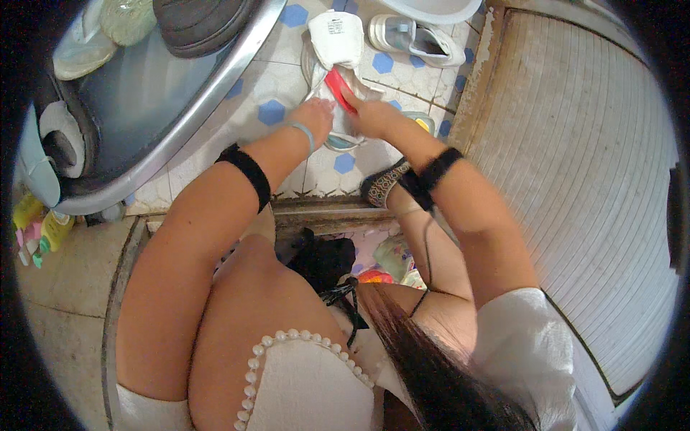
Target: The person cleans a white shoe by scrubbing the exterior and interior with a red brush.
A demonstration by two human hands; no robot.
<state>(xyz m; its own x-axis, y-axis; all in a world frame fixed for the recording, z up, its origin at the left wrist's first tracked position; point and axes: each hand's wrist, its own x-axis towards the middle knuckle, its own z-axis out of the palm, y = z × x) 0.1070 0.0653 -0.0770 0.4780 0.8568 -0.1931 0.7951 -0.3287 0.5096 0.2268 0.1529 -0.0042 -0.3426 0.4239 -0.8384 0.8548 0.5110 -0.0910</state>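
My right hand (372, 114) is closed around a slim red object (339, 90), whose kind I cannot make out, over the open body of a white shoe. The shoe's white tongue (336, 40), which bears small writing, is folded out away from me. At the shoe's left side is my left hand (318, 121), its fingers bent against the white material; the grip is blurred. Beyond, a pair of white and grey sneakers (415, 40) lies on the tiles. A grey item with a yellow patch (422, 123) is partly hidden behind my right wrist.
On the left a large metal basin (161, 140) holds water, a dark shoe (202, 27) and other footwear. A white basin (439, 8) stands at the top. The ribbed panel (577, 161) is on the right. Bottles (55, 230) lie at far left, black cloth (326, 261) below me.
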